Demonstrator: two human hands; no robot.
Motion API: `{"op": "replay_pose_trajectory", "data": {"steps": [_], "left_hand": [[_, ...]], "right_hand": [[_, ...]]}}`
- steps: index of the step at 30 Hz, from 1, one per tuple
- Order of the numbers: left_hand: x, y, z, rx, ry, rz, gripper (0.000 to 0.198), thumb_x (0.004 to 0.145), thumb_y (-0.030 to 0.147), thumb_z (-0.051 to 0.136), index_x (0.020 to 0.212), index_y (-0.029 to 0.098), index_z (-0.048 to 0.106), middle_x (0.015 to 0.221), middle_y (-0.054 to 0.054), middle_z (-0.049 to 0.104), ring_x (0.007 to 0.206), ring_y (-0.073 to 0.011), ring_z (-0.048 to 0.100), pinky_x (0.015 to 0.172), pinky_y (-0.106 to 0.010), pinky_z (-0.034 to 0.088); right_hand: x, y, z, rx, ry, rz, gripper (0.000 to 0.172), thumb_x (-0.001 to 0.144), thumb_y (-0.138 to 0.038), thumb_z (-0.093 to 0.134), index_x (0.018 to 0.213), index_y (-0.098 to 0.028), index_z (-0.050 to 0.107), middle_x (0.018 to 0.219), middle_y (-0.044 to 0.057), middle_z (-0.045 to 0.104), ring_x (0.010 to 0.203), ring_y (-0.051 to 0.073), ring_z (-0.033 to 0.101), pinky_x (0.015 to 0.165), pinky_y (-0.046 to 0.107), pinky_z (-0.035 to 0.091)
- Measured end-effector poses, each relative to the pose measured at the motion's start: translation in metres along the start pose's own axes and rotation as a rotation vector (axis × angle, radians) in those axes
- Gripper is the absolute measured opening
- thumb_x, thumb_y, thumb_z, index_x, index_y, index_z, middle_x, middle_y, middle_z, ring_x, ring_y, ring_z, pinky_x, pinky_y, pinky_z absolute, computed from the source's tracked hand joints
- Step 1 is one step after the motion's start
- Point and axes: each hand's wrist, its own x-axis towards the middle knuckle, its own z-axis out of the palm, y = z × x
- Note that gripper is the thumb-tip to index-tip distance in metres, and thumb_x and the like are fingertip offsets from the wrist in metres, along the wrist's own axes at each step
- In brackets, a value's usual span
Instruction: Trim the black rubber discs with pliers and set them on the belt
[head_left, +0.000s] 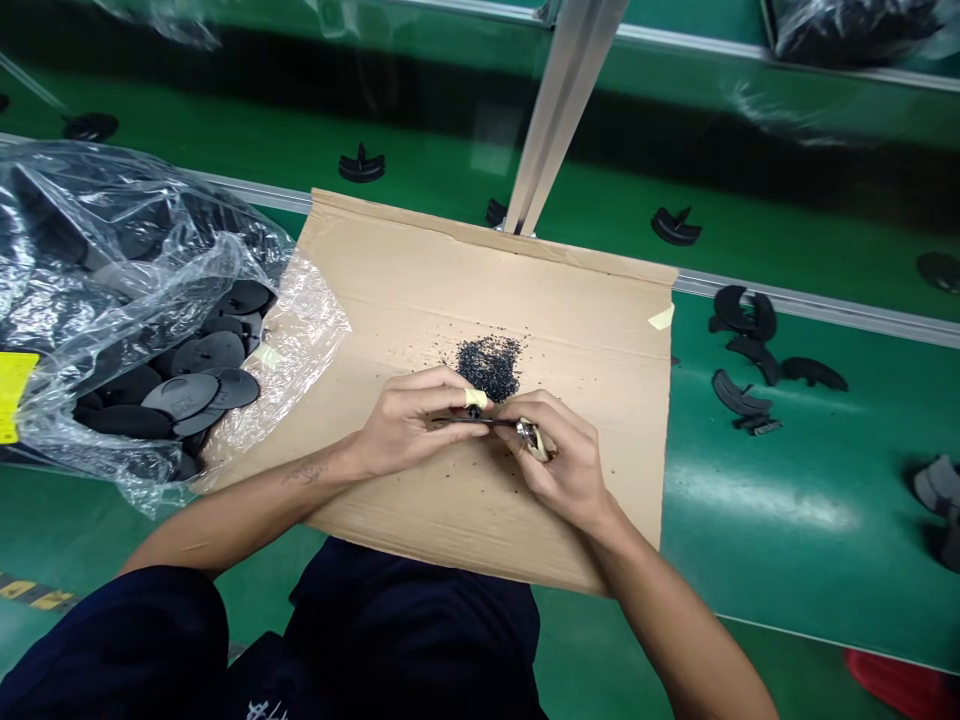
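Note:
My left hand (409,420) is closed round a thin black plastic part (459,421), seen edge-on, with yellowish tape on one fingertip. My right hand (564,455) is closed on a small tool with a metal tip (529,433) that touches the part's right end. Both hands rest over a sheet of brown cardboard (420,290) that lies across my lap and the bench edge. Just beyond my fingers is a small heap of black shavings (490,364), with loose specks scattered around it.
A clear plastic bag (90,260) full of round black parts lies open at the left. Several black curved parts (742,345) lie on the green conveyor (750,500) to the right and farther back. A slanted metal post (559,110) rises behind the cardboard.

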Motion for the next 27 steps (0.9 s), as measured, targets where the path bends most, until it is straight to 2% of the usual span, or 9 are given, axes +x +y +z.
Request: {"op": "replay_pose_trajectory", "data": {"steps": [4,6,8,12,14,16,18,23,27], "left_hand": [[0.002,0.002,-0.004,-0.119,-0.061,-0.038,0.038,0.092,0.048,0.073,0.116,0.018,0.076,0.095,-0.008,0.074,0.085,-0.0151,0.068,0.071,-0.026,0.058],[0.004,0.004,-0.008,-0.260,-0.130,-0.103,0.052,0.098,0.061,0.055,0.118,0.018,0.076,0.093,-0.010,0.074,0.084,-0.0167,0.068,0.073,-0.030,0.058],[0.006,0.007,-0.011,-0.361,-0.187,-0.179,0.058,0.104,0.061,0.040,0.119,0.019,0.077,0.092,-0.011,0.074,0.084,-0.0172,0.068,0.075,-0.031,0.058],[0.007,0.011,-0.008,-0.305,-0.141,-0.184,0.027,0.101,0.037,0.062,0.115,0.021,0.078,0.087,-0.007,0.074,0.077,-0.0141,0.067,0.070,-0.026,0.056],[0.006,0.011,-0.005,-0.241,-0.086,-0.167,0.020,0.096,0.030,0.070,0.111,0.020,0.079,0.082,-0.005,0.073,0.074,-0.0129,0.067,0.069,-0.024,0.056],[0.005,0.012,-0.003,-0.199,-0.064,-0.188,0.017,0.094,0.028,0.073,0.106,0.019,0.080,0.081,-0.004,0.074,0.073,-0.0125,0.068,0.071,-0.024,0.058],[0.005,0.012,-0.003,-0.186,-0.062,-0.232,0.016,0.092,0.029,0.074,0.103,0.019,0.080,0.082,-0.005,0.075,0.072,-0.0123,0.068,0.071,-0.024,0.059],[0.003,0.012,-0.002,-0.252,-0.077,-0.359,0.016,0.089,0.031,0.077,0.090,0.015,0.080,0.075,-0.004,0.072,0.066,-0.0108,0.066,0.059,-0.020,0.056],[0.002,0.013,-0.001,-0.330,-0.088,-0.454,0.017,0.085,0.031,0.080,0.086,0.014,0.079,0.073,-0.004,0.072,0.064,-0.0109,0.065,0.057,-0.019,0.056]], "right_hand": [[0.002,-0.001,-0.002,0.117,0.009,0.132,0.004,0.095,-0.025,0.067,0.097,-0.021,0.069,0.090,0.005,0.072,0.079,0.018,0.068,0.071,0.032,0.056],[0.003,0.000,-0.004,0.201,-0.002,0.209,0.012,0.094,-0.033,0.069,0.095,-0.020,0.070,0.087,0.005,0.072,0.075,0.017,0.066,0.069,0.031,0.055],[0.003,0.001,-0.006,0.265,-0.018,0.270,0.019,0.094,-0.039,0.070,0.093,-0.020,0.070,0.084,0.004,0.071,0.072,0.016,0.065,0.067,0.030,0.054],[0.004,0.002,-0.004,0.275,-0.037,0.313,0.024,0.095,-0.043,0.069,0.096,-0.020,0.072,0.088,0.005,0.074,0.075,0.017,0.066,0.069,0.031,0.056],[0.004,0.000,-0.001,0.209,0.021,0.300,0.020,0.097,-0.038,0.066,0.104,-0.021,0.073,0.098,0.007,0.075,0.084,0.019,0.068,0.077,0.034,0.057],[0.003,-0.002,0.002,0.129,0.107,0.264,0.017,0.096,-0.033,0.067,0.109,-0.023,0.073,0.103,0.008,0.074,0.092,0.020,0.068,0.082,0.036,0.057],[0.002,-0.005,0.002,0.103,0.142,0.225,0.017,0.095,-0.028,0.069,0.111,-0.024,0.073,0.097,0.006,0.072,0.089,0.019,0.066,0.081,0.035,0.056],[0.001,-0.009,0.000,0.186,0.026,0.182,0.020,0.096,-0.025,0.068,0.115,-0.025,0.071,0.096,0.004,0.074,0.083,0.018,0.068,0.078,0.034,0.057],[0.003,-0.011,0.000,0.175,0.021,0.225,0.014,0.097,-0.032,0.066,0.107,-0.023,0.071,0.093,0.005,0.074,0.082,0.019,0.069,0.076,0.034,0.059]]}}
